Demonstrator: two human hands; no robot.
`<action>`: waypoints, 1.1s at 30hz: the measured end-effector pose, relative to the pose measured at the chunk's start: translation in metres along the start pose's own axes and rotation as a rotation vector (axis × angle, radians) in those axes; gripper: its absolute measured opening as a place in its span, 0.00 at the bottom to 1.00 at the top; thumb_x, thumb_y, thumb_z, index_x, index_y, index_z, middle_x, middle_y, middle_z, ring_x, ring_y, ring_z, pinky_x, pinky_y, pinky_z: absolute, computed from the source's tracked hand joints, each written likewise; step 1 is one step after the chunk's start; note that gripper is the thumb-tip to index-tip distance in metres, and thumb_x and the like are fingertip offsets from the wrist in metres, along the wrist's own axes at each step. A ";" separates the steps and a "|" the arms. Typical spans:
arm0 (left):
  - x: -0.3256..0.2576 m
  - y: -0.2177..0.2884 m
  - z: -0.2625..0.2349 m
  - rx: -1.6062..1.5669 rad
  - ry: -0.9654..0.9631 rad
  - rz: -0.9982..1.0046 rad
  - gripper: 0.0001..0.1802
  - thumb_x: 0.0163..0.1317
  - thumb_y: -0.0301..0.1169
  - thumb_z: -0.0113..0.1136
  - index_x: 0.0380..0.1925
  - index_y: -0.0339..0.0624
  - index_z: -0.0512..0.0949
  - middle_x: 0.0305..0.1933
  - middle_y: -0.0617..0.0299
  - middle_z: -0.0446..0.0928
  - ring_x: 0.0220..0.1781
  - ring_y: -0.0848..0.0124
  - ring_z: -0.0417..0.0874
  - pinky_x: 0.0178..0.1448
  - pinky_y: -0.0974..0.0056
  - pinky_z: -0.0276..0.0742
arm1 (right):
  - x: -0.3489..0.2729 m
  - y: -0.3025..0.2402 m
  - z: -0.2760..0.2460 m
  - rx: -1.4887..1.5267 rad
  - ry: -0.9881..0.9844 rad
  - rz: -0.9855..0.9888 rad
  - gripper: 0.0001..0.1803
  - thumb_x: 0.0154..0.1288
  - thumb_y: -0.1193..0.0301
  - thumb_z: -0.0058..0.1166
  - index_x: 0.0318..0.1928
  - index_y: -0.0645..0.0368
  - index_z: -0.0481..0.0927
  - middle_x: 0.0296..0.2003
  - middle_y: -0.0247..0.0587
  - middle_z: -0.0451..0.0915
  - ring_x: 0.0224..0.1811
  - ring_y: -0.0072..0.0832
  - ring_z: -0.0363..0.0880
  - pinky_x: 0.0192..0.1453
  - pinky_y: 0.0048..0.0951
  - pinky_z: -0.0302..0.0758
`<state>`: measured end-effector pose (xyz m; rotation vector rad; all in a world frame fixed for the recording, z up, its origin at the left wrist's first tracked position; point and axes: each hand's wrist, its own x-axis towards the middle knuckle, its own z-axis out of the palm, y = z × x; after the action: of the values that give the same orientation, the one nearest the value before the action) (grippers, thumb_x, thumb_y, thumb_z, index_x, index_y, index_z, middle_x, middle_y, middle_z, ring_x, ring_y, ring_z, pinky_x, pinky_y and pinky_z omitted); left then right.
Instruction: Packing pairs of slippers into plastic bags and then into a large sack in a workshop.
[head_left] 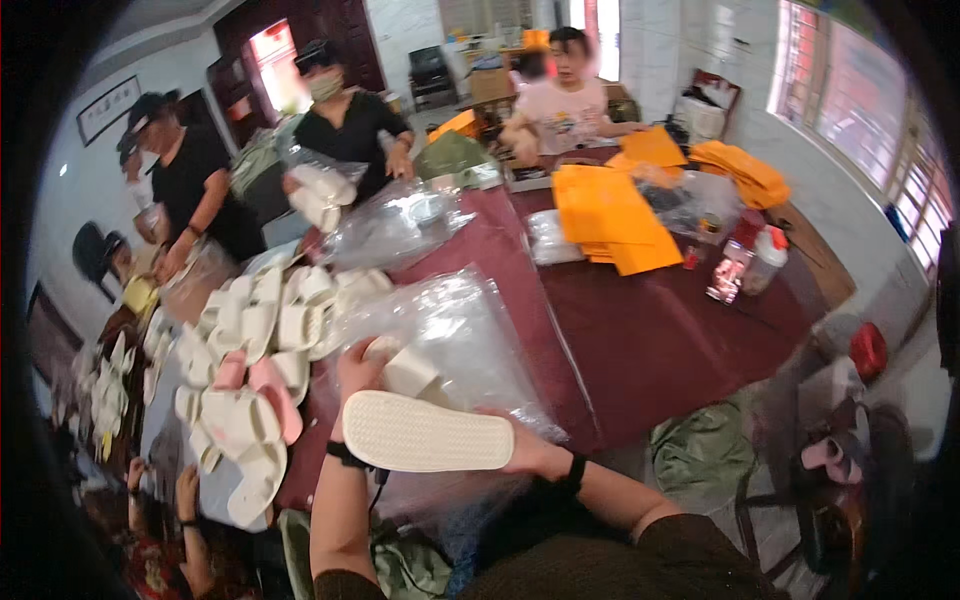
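Observation:
A cream slide slipper [428, 432] is turned with its textured sole toward me, in front of my body. My right hand [530, 446] is closed on its right end, the fingers mostly hidden behind the sole. Just beyond it is a second cream slipper [412, 372] with its strap showing. My left hand [360, 372] grips that one at its left side, partly covered by the first sole. Beneath and behind both slippers, a large clear plastic bag [450, 310] lies over the dark red tablecloth.
Many cream slippers [240, 420] and a pink slipper [275, 400] are heaped at the left. Orange envelopes [610, 215], a bottle [768, 262] and a shiny phone-like object [728, 272] lie at the right. Several people work around the table. A green sack [700, 445] sits lower right.

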<state>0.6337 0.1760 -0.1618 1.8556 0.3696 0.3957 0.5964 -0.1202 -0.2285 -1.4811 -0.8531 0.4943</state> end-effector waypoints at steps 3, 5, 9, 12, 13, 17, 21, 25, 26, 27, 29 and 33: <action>0.016 -0.094 -0.024 0.095 0.056 -0.171 0.23 0.58 0.30 0.62 0.53 0.29 0.77 0.43 0.51 0.84 0.37 0.71 0.83 0.40 0.65 0.79 | 0.010 0.043 0.006 -0.136 0.006 -0.059 0.43 0.46 0.61 0.79 0.60 0.63 0.70 0.57 0.43 0.78 0.61 0.32 0.75 0.67 0.34 0.69; 0.000 -0.099 -0.001 -0.042 0.000 -0.187 0.25 0.62 0.34 0.61 0.55 0.27 0.75 0.43 0.48 0.83 0.38 0.69 0.83 0.42 0.65 0.78 | 0.004 0.043 -0.006 -0.088 0.003 0.040 0.55 0.42 0.53 0.79 0.67 0.64 0.63 0.59 0.48 0.75 0.62 0.37 0.74 0.68 0.36 0.69; -0.018 -0.106 0.000 0.115 0.048 -0.050 0.24 0.64 0.36 0.58 0.53 0.26 0.75 0.45 0.48 0.83 0.45 0.65 0.83 0.50 0.63 0.78 | -0.001 0.057 -0.001 0.060 0.006 -0.060 0.50 0.48 0.59 0.76 0.68 0.62 0.62 0.63 0.47 0.72 0.64 0.38 0.73 0.70 0.37 0.67; -0.029 -0.081 0.013 0.131 0.071 -0.084 0.24 0.64 0.36 0.58 0.53 0.26 0.75 0.45 0.46 0.83 0.46 0.62 0.84 0.51 0.62 0.78 | -0.015 0.052 -0.001 0.097 0.187 -0.182 0.50 0.49 0.59 0.75 0.68 0.62 0.61 0.65 0.49 0.68 0.69 0.40 0.65 0.74 0.41 0.60; -0.031 -0.089 0.009 0.138 0.072 -0.097 0.23 0.64 0.35 0.58 0.53 0.26 0.75 0.46 0.45 0.82 0.47 0.61 0.84 0.52 0.62 0.78 | -0.017 0.044 -0.001 0.095 0.169 -0.188 0.50 0.49 0.59 0.75 0.68 0.62 0.61 0.65 0.49 0.68 0.69 0.40 0.65 0.74 0.41 0.60; -0.032 -0.098 0.003 0.207 0.066 -0.084 0.22 0.63 0.35 0.58 0.53 0.29 0.76 0.48 0.44 0.82 0.51 0.57 0.83 0.55 0.60 0.77 | -0.030 -0.005 -0.007 -0.228 0.406 -0.129 0.49 0.50 0.62 0.74 0.69 0.65 0.60 0.67 0.48 0.63 0.71 0.40 0.62 0.73 0.39 0.60; -0.035 -0.092 0.004 0.347 0.088 -0.028 0.22 0.63 0.35 0.59 0.53 0.31 0.76 0.49 0.42 0.81 0.54 0.53 0.82 0.57 0.58 0.76 | -0.024 -0.048 -0.029 -0.883 0.473 -0.241 0.36 0.54 0.65 0.66 0.63 0.63 0.71 0.57 0.54 0.73 0.60 0.49 0.71 0.65 0.43 0.68; -0.035 -0.096 0.002 0.323 0.098 -0.034 0.22 0.65 0.34 0.58 0.54 0.32 0.76 0.49 0.47 0.82 0.52 0.59 0.83 0.56 0.60 0.77 | -0.015 -0.050 -0.034 -0.964 0.167 -0.404 0.19 0.57 0.67 0.61 0.51 0.54 0.83 0.44 0.40 0.82 0.45 0.40 0.80 0.49 0.38 0.78; -0.032 -0.101 -0.002 0.027 -0.012 -0.106 0.21 0.66 0.34 0.57 0.55 0.32 0.76 0.49 0.50 0.82 0.52 0.62 0.82 0.55 0.62 0.77 | -0.015 -0.050 -0.034 -0.859 0.219 -0.327 0.19 0.58 0.68 0.61 0.52 0.55 0.82 0.41 0.41 0.83 0.41 0.41 0.81 0.46 0.37 0.78; -0.031 -0.105 -0.007 -0.273 -0.109 -0.169 0.21 0.67 0.33 0.56 0.56 0.33 0.76 0.49 0.53 0.82 0.51 0.66 0.82 0.55 0.64 0.77 | -0.014 -0.050 -0.032 -0.754 0.264 -0.248 0.20 0.59 0.68 0.61 0.52 0.56 0.82 0.39 0.43 0.83 0.37 0.41 0.82 0.44 0.37 0.79; -0.028 -0.114 -0.011 -0.323 -0.100 -0.209 0.20 0.69 0.30 0.55 0.59 0.34 0.75 0.49 0.58 0.82 0.49 0.72 0.81 0.53 0.67 0.77 | -0.007 -0.041 -0.022 -0.500 0.326 -0.245 0.19 0.61 0.67 0.61 0.52 0.60 0.81 0.37 0.48 0.85 0.35 0.42 0.84 0.40 0.34 0.79; -0.041 -0.085 -0.005 -0.098 -0.116 -0.220 0.21 0.68 0.30 0.55 0.60 0.36 0.74 0.36 0.64 0.81 0.29 0.82 0.74 0.31 0.74 0.69 | 0.011 -0.026 -0.025 -0.060 0.445 0.189 0.24 0.61 0.63 0.63 0.54 0.66 0.78 0.42 0.53 0.83 0.41 0.45 0.84 0.44 0.34 0.79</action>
<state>0.5905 0.1879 -0.2444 1.7129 0.4612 0.1526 0.6166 -0.1307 -0.1978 -1.6533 -0.3827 0.2602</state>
